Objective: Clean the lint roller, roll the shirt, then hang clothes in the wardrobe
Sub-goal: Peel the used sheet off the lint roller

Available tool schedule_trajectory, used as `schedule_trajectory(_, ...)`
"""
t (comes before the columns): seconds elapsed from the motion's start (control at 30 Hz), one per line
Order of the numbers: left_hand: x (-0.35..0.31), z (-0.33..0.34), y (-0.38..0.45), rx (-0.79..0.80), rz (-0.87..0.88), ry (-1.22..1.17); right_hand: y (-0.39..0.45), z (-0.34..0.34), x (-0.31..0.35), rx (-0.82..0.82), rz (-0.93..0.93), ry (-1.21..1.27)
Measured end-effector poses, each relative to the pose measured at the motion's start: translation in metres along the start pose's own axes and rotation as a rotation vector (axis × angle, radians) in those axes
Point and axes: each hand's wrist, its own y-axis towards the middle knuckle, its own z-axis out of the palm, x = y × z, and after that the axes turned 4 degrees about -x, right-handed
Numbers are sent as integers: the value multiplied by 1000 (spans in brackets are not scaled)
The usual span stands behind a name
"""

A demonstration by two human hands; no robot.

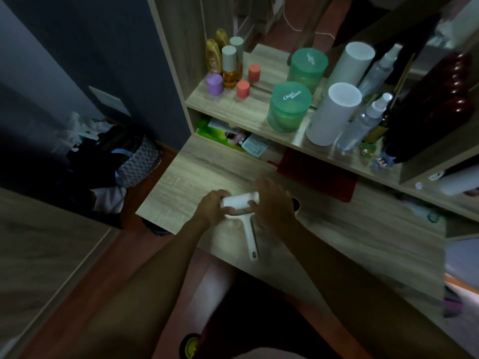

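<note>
Lint roller (241,200) lies on wooden desk (191,172), roll axis running left-right w/ slight upward tilt to right; handle (251,237) points toward the person. Left hand (211,208) grips roll's left end, right hand (272,200) clasps its right end.

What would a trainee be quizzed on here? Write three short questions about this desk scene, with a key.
1. True or false: both hands are on the lint roller.
2. Which way does the roller's handle point: toward the person or toward the shelf?
3. Multiple choice: the green lidded tub stands (A) on the desk, (B) on the shelf, (C) on the floor.

Key:
1. True: the left hand grips the roller's left end, and the right hand rests over its right end.
2. Toward the person.
3. B.
</note>
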Motion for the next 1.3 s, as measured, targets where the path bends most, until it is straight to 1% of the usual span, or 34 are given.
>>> schedule_trajectory(0.17,-2,-18,9,0,46,-37,5,-2,-3,-8,29,-25)
schedule_trajectory(0.3,-2,-36,16,-15,11,-125,9,-2,-3,-84,33,-60)
schedule_trajectory(0.37,-5,-43,19,-8,19,-132,13,-4,-2,-69,24,-51)
schedule_trajectory(0.47,-9,-52,22,22,42,-138,18,-5,-3,-24,20,9)
schedule_trajectory(0.57,-9,-58,27,26,45,-167,22,-8,-1,-1,5,131)
schedule_trajectory(0.7,-19,-63,29,34,57,-280,29,-9,1,16,-14,270)
schedule_trajectory(0.8,-31,-66,28,30,59,-419,34,-10,6,-50,-13,347)
schedule_trajectory(0.9,-43,-69,24,-65,3,-576,41,-19,10,-134,47,411)
schedule_trajectory(1.0,-51,-73,21,-107,-15,-604,44,-25,16,-157,71,477)
schedule_trajectory(1.07,-55,-76,20,-135,-7,-614,44,-29,21,-150,68,471)
schedule_trajectory(1.17,-60,-81,17,-167,21,-608,48,-40,28,-101,28,388)
schedule_trajectory(1.3,-66,-91,14,-159,44,-608,55,-52,39,-45,-23,325)
